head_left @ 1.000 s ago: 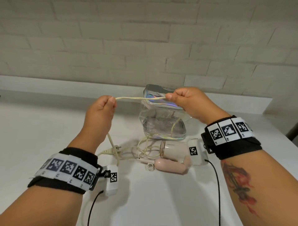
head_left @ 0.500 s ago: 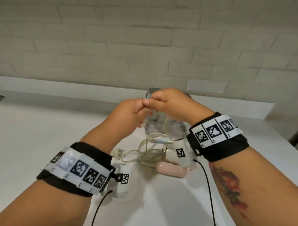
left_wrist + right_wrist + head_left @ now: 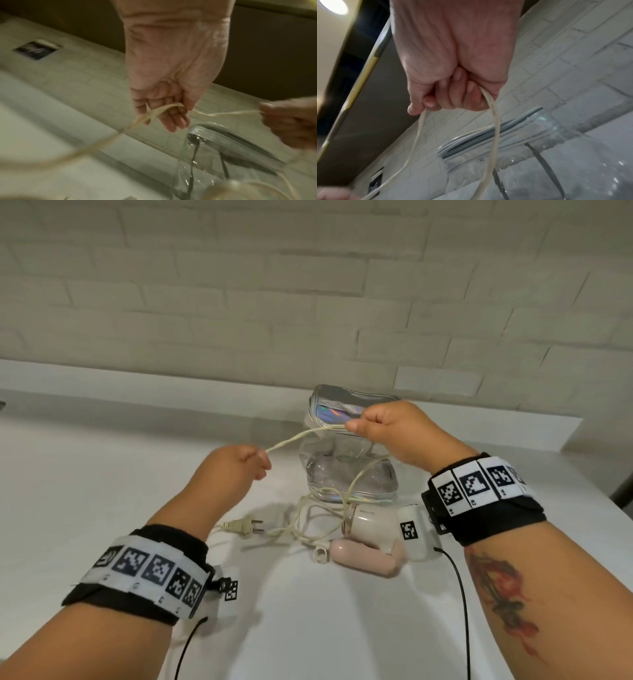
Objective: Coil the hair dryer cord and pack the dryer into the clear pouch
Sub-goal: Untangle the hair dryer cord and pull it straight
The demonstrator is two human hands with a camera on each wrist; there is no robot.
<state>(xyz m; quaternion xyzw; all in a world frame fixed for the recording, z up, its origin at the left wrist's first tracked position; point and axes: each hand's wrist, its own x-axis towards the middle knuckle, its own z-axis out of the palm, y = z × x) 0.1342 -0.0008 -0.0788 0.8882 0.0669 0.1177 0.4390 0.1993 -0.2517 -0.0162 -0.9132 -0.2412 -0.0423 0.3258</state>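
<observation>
Cord (image 3: pixel 301 436) is being held up in the air between the two hands, above the middle of the desk (image 3: pixel 102 474); the rest of it is lying in loose loops (image 3: pixel 318 511) on the desk beside the hair dryer (image 3: pixel 370 537), and the plug (image 3: pixel 241 525) is resting nearer the front, toward the left edge. The dryer itself is lying on its side, folded, just in front of the clear pouch (image 3: pixel 346 460), which is standing upright toward the back edge of the desk.

Nearest, the left hand (image 3: pixel 236 470) is being kept curled around the cord, the strand being looped over its fingers (image 3: pixel 173 119) and pinched by the thumb. Farther back, the right hand (image 3: pixel 394 429) is being clenched on the same strand, with two runs of cord seen hanging from its fist in the right wrist view.

Several risks are being judged from here. The loose loops could be dragged into a knot if the span is pulled taut without the slack being guided. The plug could be whipped across the desk as cord is being drawn in. The light pouch, standing just behind the hands with cord hanging in front of it, could be snagged and tipped over. Coils already gathered could be dropped if either grip is being relaxed during a handover.
</observation>
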